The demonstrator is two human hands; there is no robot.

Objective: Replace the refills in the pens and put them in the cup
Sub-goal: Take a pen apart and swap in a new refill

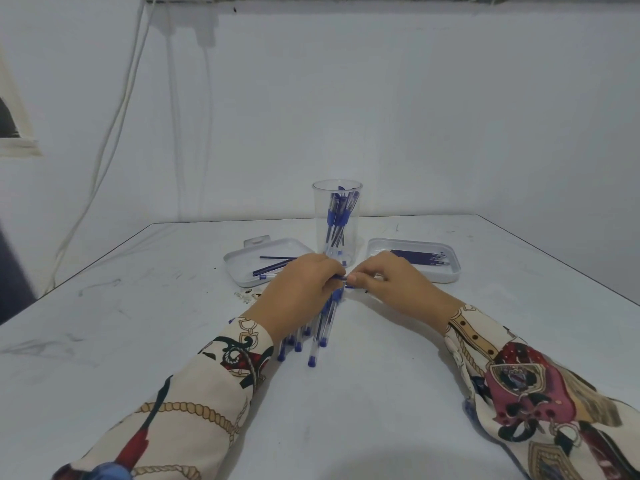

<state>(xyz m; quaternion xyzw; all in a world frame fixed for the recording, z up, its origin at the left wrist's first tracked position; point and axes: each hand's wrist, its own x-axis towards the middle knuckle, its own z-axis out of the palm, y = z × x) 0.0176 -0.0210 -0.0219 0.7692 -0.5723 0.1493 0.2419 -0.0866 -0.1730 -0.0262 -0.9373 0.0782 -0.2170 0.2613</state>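
Fingers before cup of pens, refills in tray.

- White table, scuffed with dark marks.
- Clear cup at 12 o'clock, pens inside.
- White tray at 11 o'clock.
- White tray at 1 o'clock.
- Loose pens at centre.
- Small scraps at 10 o'clock.
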